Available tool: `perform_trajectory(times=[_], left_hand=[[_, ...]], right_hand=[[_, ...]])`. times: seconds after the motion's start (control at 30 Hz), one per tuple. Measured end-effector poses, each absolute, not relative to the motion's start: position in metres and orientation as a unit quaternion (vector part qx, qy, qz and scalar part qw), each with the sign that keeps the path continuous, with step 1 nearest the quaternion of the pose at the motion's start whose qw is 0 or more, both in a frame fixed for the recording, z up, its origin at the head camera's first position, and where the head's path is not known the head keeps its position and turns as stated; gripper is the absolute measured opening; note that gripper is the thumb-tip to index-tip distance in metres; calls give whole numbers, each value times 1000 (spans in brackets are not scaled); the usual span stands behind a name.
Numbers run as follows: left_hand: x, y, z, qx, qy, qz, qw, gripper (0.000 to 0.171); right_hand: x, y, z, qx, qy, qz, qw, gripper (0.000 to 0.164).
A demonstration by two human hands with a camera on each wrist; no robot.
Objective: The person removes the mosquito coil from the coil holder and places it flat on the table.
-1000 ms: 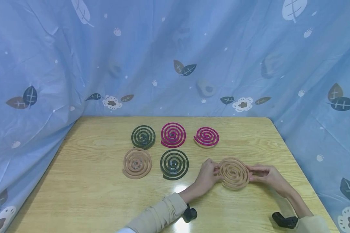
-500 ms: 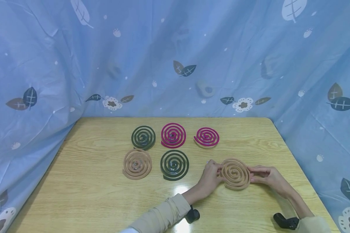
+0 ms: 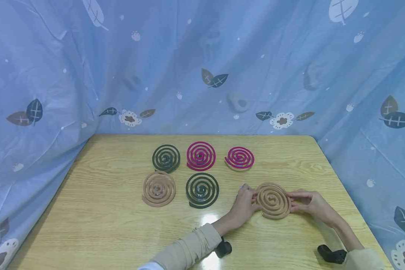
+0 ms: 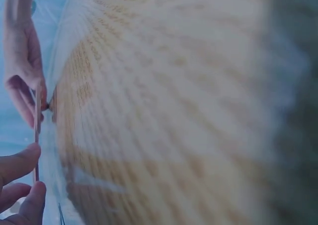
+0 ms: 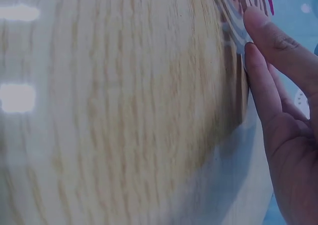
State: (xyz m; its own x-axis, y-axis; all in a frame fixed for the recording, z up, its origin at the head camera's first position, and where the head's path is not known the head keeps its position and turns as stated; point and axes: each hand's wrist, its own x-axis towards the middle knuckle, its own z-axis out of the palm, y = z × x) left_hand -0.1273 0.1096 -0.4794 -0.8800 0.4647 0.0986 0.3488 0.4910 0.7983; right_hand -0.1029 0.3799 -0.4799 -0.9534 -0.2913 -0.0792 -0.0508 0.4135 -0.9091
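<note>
- Tan coil (image 3: 272,199) is between my two hands, over the right part of the wooden table (image 3: 104,225), and I hold it by its two opposite edges.
- My left hand (image 3: 243,206) pinches its left edge, the thumb and fingers narrow around the rim.
- My right hand (image 3: 312,206) pinches the right edge in the same manner, with only a narrow space between thumb and fingers.
- Both hands touch the coil, so neither one is nearer; it lies to the right of my left hand and to the left of my right hand.
- Its shape is round, so I find no real long axis; but in the left wrist view it is seen from the side, as one thin line between the hands, and it appears to be apart from the table.
- If it has one layer or two, I cannot tell.
- On the left of my left hand lies the front dark green coil (image 3: 201,189); the right magenta coil (image 3: 239,157) is farther from me.
</note>
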Motion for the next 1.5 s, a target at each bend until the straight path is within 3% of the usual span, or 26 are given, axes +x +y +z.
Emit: perform_trajectory(times=[0.27, 0.43, 0.6, 0.87, 1.17, 1.5], left_hand=[[-133, 108, -474, 284, 878, 384, 35, 38], [-133, 109, -475, 291, 891, 346, 47, 29], [-132, 107, -478, 306, 895, 321, 52, 28], [-137, 103, -473, 320, 890, 318, 67, 41], [-149, 101, -470, 363, 870, 332, 41, 29], [-150, 103, -471, 363, 866, 341, 53, 20]], right_hand=[[-105, 378, -475, -112, 855, -494, 110, 51], [-105, 378, -475, -120, 864, -478, 100, 50], [-106, 376, -476, -131, 863, -480, 92, 50], [-105, 375, -474, -121, 869, -473, 85, 51], [-100, 373, -472, -89, 875, -471, 66, 53], [-100, 375, -477, -114, 875, -467, 52, 50]])
